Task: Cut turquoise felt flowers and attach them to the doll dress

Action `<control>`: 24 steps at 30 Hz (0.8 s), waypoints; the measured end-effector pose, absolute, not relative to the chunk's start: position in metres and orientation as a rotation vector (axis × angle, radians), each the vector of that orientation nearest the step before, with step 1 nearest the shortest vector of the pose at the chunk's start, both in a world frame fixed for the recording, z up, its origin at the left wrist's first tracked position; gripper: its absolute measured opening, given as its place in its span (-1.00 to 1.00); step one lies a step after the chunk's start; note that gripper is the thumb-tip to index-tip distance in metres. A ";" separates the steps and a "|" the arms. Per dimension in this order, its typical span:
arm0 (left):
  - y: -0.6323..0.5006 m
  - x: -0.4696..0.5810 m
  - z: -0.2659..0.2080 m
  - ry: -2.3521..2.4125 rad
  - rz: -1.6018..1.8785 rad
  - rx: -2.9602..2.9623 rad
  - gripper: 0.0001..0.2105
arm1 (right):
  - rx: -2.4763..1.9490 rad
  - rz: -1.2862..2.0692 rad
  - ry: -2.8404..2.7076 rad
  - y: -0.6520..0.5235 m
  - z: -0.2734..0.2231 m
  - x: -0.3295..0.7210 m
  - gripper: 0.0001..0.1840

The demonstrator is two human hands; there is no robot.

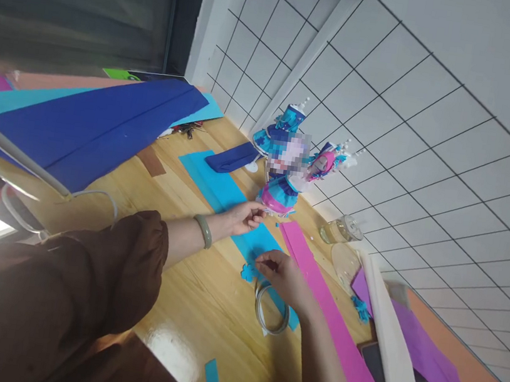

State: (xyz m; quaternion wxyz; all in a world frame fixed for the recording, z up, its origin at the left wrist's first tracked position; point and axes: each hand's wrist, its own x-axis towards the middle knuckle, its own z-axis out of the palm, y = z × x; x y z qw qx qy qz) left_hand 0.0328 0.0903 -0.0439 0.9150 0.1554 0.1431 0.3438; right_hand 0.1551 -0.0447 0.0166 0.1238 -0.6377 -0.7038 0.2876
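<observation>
My left hand (247, 216), a bangle on its wrist, is at the hem of a small figure's pink and blue skirt (279, 195). Its fingers are curled together; what they hold, if anything, is too small to name. My right hand (282, 274) is lower, over a blue paper strip (217, 189), fingertips pinched with their contents hidden. Close to these fingertips lies a blue flower-shaped cutout (248, 272). Just below that hand rests a roll of tape (272, 310). Behind the skirt stands a second blue figure (286, 123), partly blurred.
A pink paper strip (328, 309) runs down the right side. Against the tiled wall stands a glass jar (342, 228). Large dark blue sheets (104, 119) cover the back left. White (397, 344) and purple (443, 369) papers lie far right. A blue scrap (211, 377) is near the front.
</observation>
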 end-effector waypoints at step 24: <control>0.093 0.031 -0.046 0.290 0.666 0.338 -0.96 | -1.947 0.352 -2.459 -0.071 0.011 0.130 -0.79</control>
